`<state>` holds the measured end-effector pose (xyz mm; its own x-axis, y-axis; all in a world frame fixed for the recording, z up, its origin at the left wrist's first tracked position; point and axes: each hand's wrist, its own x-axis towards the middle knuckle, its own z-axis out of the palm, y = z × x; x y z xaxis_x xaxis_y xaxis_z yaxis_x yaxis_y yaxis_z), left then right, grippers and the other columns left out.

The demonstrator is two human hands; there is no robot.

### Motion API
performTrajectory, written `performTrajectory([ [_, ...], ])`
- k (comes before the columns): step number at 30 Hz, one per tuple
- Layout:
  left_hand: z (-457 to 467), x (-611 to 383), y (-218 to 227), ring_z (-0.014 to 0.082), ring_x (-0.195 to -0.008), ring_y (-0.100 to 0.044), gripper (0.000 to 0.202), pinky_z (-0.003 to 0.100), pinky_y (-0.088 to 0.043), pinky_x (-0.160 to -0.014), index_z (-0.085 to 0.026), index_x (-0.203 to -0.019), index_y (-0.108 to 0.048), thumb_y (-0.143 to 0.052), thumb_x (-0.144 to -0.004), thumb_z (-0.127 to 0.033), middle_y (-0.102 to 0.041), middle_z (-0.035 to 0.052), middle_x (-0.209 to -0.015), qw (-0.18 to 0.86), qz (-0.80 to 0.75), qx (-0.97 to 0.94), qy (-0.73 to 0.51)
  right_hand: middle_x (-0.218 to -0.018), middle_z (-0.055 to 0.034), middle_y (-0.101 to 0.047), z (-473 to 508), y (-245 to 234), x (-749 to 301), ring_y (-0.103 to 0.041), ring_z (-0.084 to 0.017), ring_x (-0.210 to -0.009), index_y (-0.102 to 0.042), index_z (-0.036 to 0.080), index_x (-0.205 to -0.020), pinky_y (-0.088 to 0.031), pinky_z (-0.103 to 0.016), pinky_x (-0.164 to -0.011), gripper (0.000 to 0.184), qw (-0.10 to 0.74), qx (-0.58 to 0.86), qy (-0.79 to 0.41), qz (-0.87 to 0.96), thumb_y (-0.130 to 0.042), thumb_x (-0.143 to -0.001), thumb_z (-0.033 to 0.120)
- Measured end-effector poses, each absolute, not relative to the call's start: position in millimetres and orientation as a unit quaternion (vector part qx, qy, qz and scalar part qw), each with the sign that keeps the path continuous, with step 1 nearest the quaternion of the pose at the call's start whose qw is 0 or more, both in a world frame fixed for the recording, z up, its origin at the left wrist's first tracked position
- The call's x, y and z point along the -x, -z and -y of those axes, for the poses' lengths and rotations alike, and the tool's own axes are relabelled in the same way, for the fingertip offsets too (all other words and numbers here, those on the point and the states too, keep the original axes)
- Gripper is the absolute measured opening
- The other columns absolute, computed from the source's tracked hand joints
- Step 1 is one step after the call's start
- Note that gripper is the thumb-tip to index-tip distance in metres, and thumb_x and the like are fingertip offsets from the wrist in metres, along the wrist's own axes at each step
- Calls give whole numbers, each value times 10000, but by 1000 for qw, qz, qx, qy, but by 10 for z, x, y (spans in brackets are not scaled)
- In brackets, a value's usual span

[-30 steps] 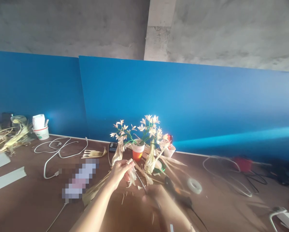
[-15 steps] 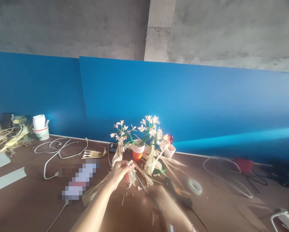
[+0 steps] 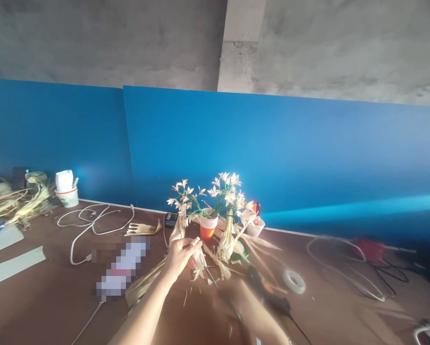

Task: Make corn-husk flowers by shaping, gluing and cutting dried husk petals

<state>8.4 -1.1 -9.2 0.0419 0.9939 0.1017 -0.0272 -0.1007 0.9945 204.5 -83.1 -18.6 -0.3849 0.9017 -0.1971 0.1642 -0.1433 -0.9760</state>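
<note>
Husk [image 3: 199, 264] pinched between thumb and fingers of left hand [image 3: 179, 256], loose ends hanging down, low centre of view over the brown table [image 3: 186, 323]. Right hand [image 3: 232, 293], motion-blurred, at 4 o'clock from husk, grasping a thin rod [image 3: 212, 278]; exact finger placement can't be told. Rod points to 10 o'clock, tip right by husk; contact unclear. Other clock places also from husk. 1 o'clock: orange cup [image 3: 207, 232], upright, with pale flowers [image 3: 230, 199] on green stems; yellow mark on its side too small to read. Between 1 and 2: small white cup [image 3: 255, 229] with red item [image 3: 256, 209] behind it, marking unreadable. 11: black device [image 3: 171, 220], dark face up, print too small. 10: tub [image 3: 67, 197], red band, green print illegible; also looped white cable [image 3: 79, 229] and a notched scrap [image 3: 142, 229]. Between 9 and 10, far off: husk heap [image 3: 31, 203]. 9: pixelated object [image 3: 123, 268], any writing masked. 4: black corded tool [image 3: 272, 298], just beyond right hand. Between 3 and 4: white tape roll [image 3: 287, 282].
</note>
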Motion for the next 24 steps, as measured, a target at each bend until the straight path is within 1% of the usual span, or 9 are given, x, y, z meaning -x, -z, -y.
performTrajectory([
  [4,14,-97,91,122,-337,-531,396,209,-374,-323,-172,-609,-661,-781,-627,-549,-494,-70,-425,501,-456,-528,-513,-503,37,-483,834,182,-2035,-427,-89,-415,-654,151,-699,-326,-227,-410,419,304,470,-589,583,-823,-585,517],
  [9,40,-87,28,113,-354,-511,384,224,-401,-350,-172,-606,-673,-785,-629,-538,-542,-55,-448,485,-467,-518,-527,-509,43,-488,837,166,-2053,-447,-97,-419,-661,153,-762,-322,-232,-413,427,305,478,-582,583,-822,-590,510],
  [13,43,-99,36,104,-357,-496,372,216,-390,-351,-175,-613,-677,-782,-636,-531,-536,-58,-449,479,-468,-516,-534,-505,44,-493,844,163,-2045,-438,-94,-417,-662,154,-767,-323,-236,-419,409,306,484,-578,581,-826,-597,488],
  [18,27,-138,99,110,-341,-510,398,205,-385,-327,-179,-573,-619,-776,-625,-541,-503,-63,-438,491,-466,-520,-522,-491,48,-480,846,163,-2027,-436,-98,-413,-669,152,-758,-342,-242,-422,406,302,488,-582,576,-830,-589,484],
  [21,28,-150,106,110,-336,-512,386,207,-407,-326,-180,-592,-621,-767,-632,-536,-499,-65,-441,497,-467,-520,-514,-483,48,-483,847,148,-2029,-431,-95,-410,-669,150,-748,-330,-234,-416,382,302,489,-585,572,-836,-584,452],
  [24,36,-155,94,109,-334,-509,384,203,-398,-317,-185,-569,-603,-769,-632,-526,-483,-68,-435,498,-467,-520,-513,-464,54,-471,852,128,-2028,-424,-92,-402,-665,155,-738,-319,-228,-408,351,303,494,-589,563,-826,-595,433],
])
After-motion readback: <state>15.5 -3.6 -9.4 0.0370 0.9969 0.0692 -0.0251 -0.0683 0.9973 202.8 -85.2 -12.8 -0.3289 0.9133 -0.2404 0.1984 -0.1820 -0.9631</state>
